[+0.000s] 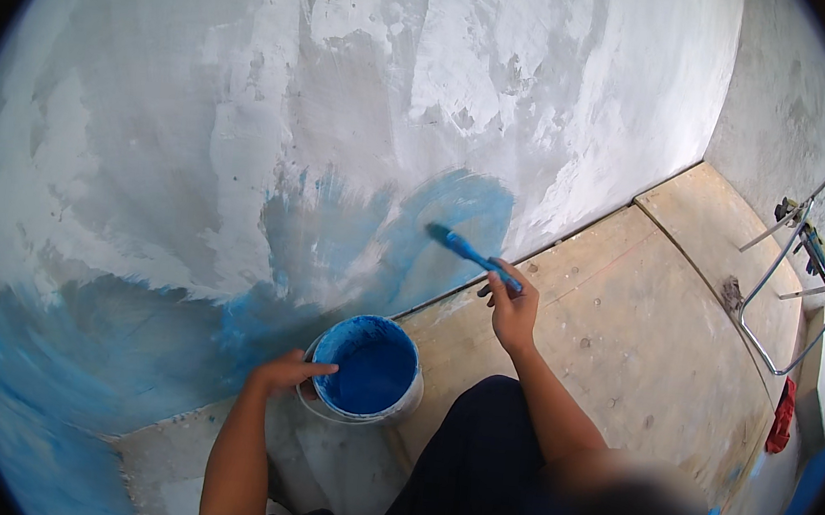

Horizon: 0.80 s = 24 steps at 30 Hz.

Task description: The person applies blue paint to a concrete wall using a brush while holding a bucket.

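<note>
A blue-handled paintbrush [472, 253] is gripped in my right hand [514, 308], its bristles against or very near the wall [349, 85]. Around the bristles the grey and white patchy plaster carries a swath of thin blue paint. My left hand [287, 372] is closed on the rim of a white bucket [406, 410], thumb over the edge and fingers hidden behind its side. Deep blue paint [373, 377] lies inside the bucket, and blue smears coat its inner wall. The bucket's wire handle hangs down its near side.
Wooden boards [614, 305] cover the floor to the right, meeting the wall's foot. A metal-framed chair or stand [767, 352] with items on it stands at the far right. Near it lies a red cloth-like thing [781, 417]. My dark-clad knee is right of the bucket.
</note>
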Available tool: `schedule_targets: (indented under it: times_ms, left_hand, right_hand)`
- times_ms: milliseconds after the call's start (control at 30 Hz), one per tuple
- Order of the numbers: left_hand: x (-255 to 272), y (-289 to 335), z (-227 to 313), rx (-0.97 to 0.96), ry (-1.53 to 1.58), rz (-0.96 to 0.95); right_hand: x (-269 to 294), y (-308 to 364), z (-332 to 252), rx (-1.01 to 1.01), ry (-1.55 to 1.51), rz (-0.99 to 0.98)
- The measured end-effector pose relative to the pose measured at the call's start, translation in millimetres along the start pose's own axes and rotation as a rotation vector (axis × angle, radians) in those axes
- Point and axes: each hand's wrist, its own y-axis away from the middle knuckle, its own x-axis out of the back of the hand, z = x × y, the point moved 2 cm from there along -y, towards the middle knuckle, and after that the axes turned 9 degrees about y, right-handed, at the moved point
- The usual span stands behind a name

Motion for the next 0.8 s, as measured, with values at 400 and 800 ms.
schedule_targets:
  times_ms: [400, 800]
  left_hand:
    - [-23.3, 29.6, 17.3, -0.068, 0.023, 0.021]
    - [-18.1, 22.5, 28.6, -0.101, 0.005, 0.003]
  right_hand:
    - [8.6, -30.0, 6.1, -0.074, 0.049, 0.311]
    - [34.0, -81.1, 15.0, -0.094, 0.007, 0.557]
